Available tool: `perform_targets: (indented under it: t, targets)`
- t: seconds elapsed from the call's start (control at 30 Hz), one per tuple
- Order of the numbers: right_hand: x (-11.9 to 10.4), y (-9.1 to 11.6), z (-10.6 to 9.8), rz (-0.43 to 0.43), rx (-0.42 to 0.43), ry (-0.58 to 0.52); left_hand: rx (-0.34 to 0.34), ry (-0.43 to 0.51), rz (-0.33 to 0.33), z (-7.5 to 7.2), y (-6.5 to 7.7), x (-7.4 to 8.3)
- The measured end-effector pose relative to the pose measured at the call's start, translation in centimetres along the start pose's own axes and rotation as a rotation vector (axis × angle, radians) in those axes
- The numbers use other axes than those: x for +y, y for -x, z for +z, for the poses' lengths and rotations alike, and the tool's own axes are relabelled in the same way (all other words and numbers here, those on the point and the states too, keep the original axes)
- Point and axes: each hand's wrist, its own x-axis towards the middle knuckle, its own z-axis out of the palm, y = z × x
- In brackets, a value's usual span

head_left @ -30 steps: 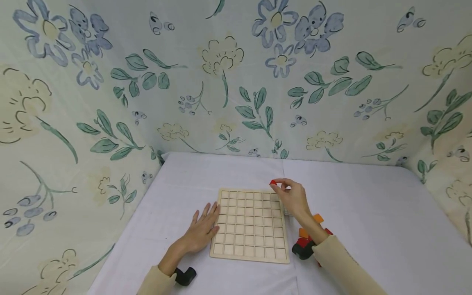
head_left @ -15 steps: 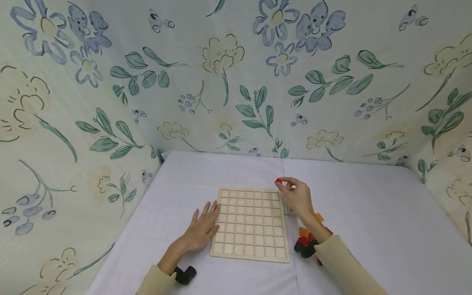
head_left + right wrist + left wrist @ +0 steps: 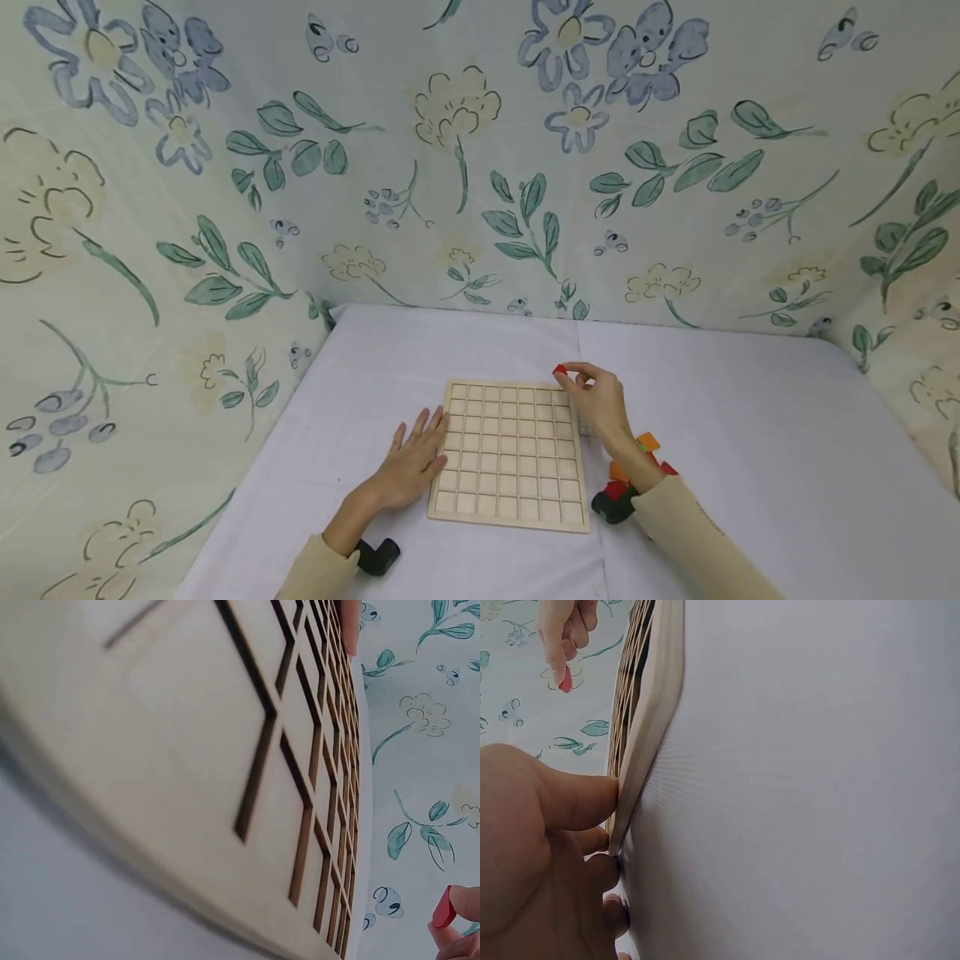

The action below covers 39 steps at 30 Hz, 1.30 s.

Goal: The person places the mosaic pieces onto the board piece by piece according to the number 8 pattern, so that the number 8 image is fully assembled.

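Note:
A pale wooden board (image 3: 510,523) with a grid of square cells lies flat on the white cloth. Against its left edge my left hand (image 3: 407,472) rests with straight, slightly spread fingers; up close in the left wrist view, the thumb (image 3: 581,801) touches the board's side. Above the board's far right corner, my right hand (image 3: 600,404) pinches a small red block (image 3: 560,370) between thumb and fingertips. That block also shows at the lower right of the right wrist view. The cells that I see on the board hold no blocks.
Several red and orange blocks (image 3: 647,442) lie in a loose pile right of the board, partly hidden by my right forearm. A pale gridded item (image 3: 585,427) peeks out beside the board's right edge. Floral cloth (image 3: 450,208) hangs behind the white table (image 3: 750,433).
The right hand with the red block shifts slightly right, then back left, near the board's far right corner. The left hand stays in place.

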Motion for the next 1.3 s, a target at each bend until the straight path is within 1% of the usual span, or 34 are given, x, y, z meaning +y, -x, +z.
perform_targets:
  t: [0.1, 0.33, 0.5, 0.7, 0.77, 1.0, 1.1, 1.3]
  targets:
    - [-0.2, 0.3, 0.6, 0.006, -0.008, 0.011, 0.002, 0.005, 0.005, 0.0, -0.1, 0.0]
    - [-0.5, 0.7, 2.2, -0.010, -0.057, -0.021, 0.000, 0.001, 0.008, -0.1, -0.2, -0.1]
    - [-0.6, 1.0, 3.3, -0.016, -0.073, 0.008, 0.006, 0.002, 0.014, -0.1, -0.1, -0.1]
    - [-0.6, 1.0, 4.3, -0.029, -0.122, 0.021, 0.002, 0.008, 0.011, -0.1, -0.1, -0.2]
    - [-0.7, 1.0, 4.5, -0.041, -0.137, 0.020, 0.000, 0.013, 0.011, -0.1, 0.0, -0.3]
    - [-0.4, 0.9, 4.8, -0.052, -0.185, 0.084, 0.016, 0.042, 0.040, 0.0, -0.1, -0.3]
    - [-0.2, 0.8, 4.7, -0.056, -0.179, 0.106, 0.006, 0.031, 0.028, -0.1, -0.1, -0.2]
    - [0.1, 0.8, 4.8, -0.096, -0.174, 0.143, -0.002, 0.003, 0.000, -0.1, 0.0, -0.1]
